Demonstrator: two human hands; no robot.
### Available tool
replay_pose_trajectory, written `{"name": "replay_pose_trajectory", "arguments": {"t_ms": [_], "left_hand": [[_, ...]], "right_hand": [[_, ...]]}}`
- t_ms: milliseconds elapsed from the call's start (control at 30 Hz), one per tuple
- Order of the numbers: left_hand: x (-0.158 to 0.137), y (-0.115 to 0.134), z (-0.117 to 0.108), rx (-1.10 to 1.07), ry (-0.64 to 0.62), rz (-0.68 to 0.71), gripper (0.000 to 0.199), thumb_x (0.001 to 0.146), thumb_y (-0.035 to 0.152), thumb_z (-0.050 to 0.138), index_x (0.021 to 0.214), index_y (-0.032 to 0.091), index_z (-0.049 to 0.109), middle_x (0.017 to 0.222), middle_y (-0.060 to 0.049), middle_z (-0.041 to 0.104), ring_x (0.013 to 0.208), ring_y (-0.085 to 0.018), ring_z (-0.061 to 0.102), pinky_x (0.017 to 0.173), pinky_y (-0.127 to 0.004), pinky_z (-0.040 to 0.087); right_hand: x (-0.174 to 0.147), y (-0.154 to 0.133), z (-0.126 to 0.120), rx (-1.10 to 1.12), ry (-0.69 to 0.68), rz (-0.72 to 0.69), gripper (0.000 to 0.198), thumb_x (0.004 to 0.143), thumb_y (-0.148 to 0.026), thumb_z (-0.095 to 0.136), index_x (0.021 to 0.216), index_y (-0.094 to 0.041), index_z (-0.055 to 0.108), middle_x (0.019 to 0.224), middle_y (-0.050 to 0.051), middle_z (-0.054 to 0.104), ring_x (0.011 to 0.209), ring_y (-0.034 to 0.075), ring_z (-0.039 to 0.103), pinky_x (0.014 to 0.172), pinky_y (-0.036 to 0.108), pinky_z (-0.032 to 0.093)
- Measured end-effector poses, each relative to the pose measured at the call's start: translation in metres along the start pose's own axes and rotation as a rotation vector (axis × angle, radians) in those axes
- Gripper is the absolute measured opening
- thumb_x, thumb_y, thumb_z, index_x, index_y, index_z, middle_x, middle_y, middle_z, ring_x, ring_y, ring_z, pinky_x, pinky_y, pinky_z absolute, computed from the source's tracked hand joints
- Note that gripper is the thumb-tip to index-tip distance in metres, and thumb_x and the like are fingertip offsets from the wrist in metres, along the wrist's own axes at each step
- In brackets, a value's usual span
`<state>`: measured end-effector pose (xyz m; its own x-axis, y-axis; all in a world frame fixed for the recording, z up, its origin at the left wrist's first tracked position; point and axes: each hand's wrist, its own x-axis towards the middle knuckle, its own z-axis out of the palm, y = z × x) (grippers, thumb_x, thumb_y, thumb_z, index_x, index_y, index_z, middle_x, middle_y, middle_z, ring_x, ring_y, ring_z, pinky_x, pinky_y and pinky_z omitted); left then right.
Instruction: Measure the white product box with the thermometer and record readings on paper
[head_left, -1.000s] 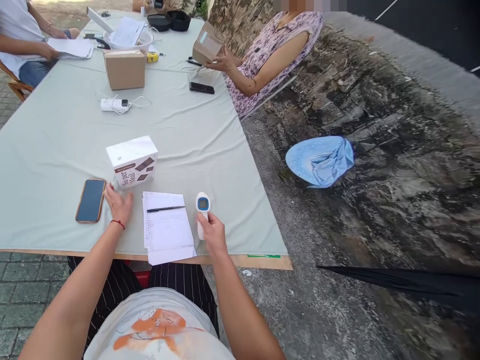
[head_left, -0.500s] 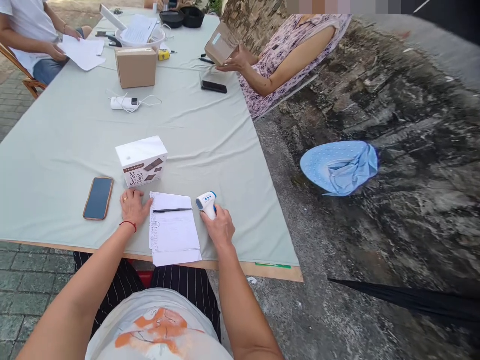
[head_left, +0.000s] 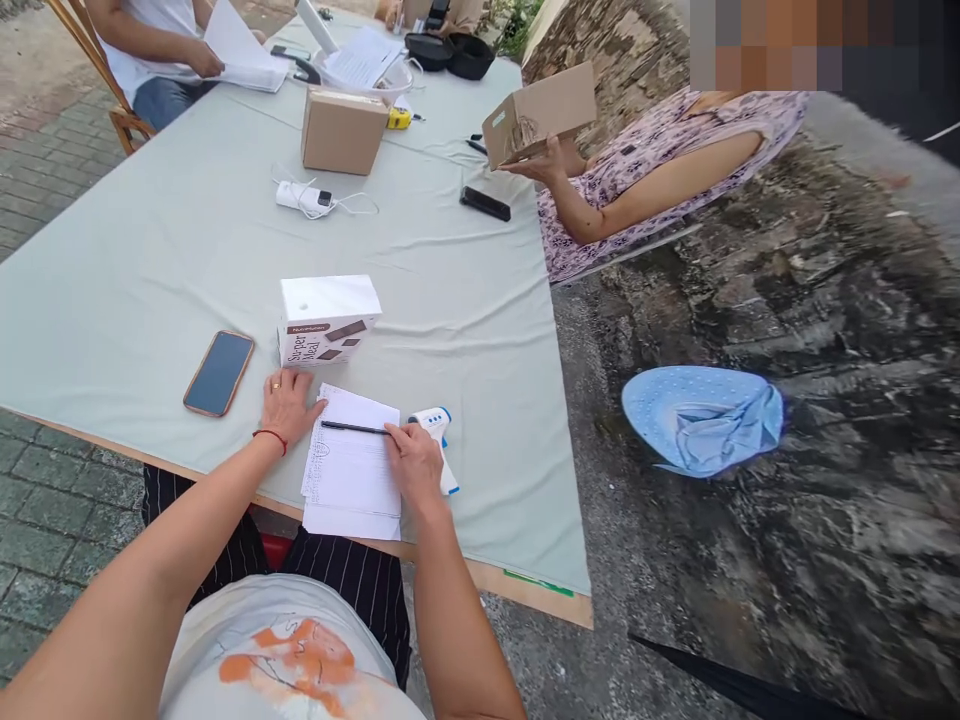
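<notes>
My left hand lies on the tablecloth with fingers stretched out, their tips at the foot of a white box printed "Meal". Its thumb touches the left edge of a small stack of paper sheets. Across the sheets lies a black pen. The fingers of my right hand are closed on the pen's right end. Just beyond that hand a white and blue infrared thermometer lies on its side, partly covered by the hand.
A smartphone lies left of my left hand. Farther off are a white device with a cable, a cardboard box and a black phone. One person holds a carton, another papers. A blue hat sits at right.
My right hand has let go of the thermometer, which now lies on the table, and moved left onto the pen. The person at right has turned the carton. The view has shifted.
</notes>
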<state>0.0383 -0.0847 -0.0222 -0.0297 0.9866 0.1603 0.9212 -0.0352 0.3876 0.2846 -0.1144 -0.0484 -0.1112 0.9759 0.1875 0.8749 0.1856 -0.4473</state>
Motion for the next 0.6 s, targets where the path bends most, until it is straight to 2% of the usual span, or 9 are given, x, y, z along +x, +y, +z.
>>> {"name": "replay_pose_trajectory", "arguments": {"t_ms": [100,300,433,600], "left_hand": [[-0.001,0.002,-0.003,0.012,-0.058,0.108,0.041,0.089,0.033,0.058,0.129,0.025,0.058,0.116,-0.013,0.056,0.113,-0.031,0.049,0.104,-0.049,0.035],[-0.001,0.002,-0.001,-0.036,-0.078,0.158,0.032,0.090,0.026,0.056,0.120,0.031,0.066,0.117,-0.011,0.055,0.114,-0.029,0.049,0.106,-0.049,0.034],[-0.002,0.000,0.002,-0.042,-0.089,0.159,0.029,0.091,0.030,0.055,0.116,0.030,0.069,0.116,-0.011,0.056,0.114,-0.030,0.049,0.106,-0.050,0.034],[-0.001,-0.002,0.003,-0.061,-0.069,0.155,0.027,0.090,0.032,0.058,0.113,0.029,0.071,0.115,-0.011,0.056,0.111,-0.029,0.050,0.106,-0.049,0.035]], "right_hand": [[-0.002,0.001,0.003,-0.070,-0.029,-0.036,0.028,0.091,-0.023,0.049,0.102,-0.025,0.074,0.085,0.006,0.062,0.080,0.018,0.051,0.071,0.032,0.035],[-0.003,0.003,-0.003,-0.029,-0.072,-0.085,0.023,0.091,-0.023,0.049,0.092,-0.021,0.072,0.086,0.007,0.064,0.079,0.019,0.053,0.072,0.032,0.038],[0.002,-0.004,-0.013,0.190,-0.095,-0.051,0.021,0.088,-0.031,0.047,0.089,-0.022,0.066,0.086,0.006,0.064,0.078,0.019,0.055,0.070,0.031,0.042],[0.022,-0.040,-0.009,0.634,0.052,0.209,0.019,0.076,-0.041,0.056,0.075,-0.023,0.058,0.066,-0.002,0.056,0.062,0.015,0.048,0.064,0.030,0.042]]}}
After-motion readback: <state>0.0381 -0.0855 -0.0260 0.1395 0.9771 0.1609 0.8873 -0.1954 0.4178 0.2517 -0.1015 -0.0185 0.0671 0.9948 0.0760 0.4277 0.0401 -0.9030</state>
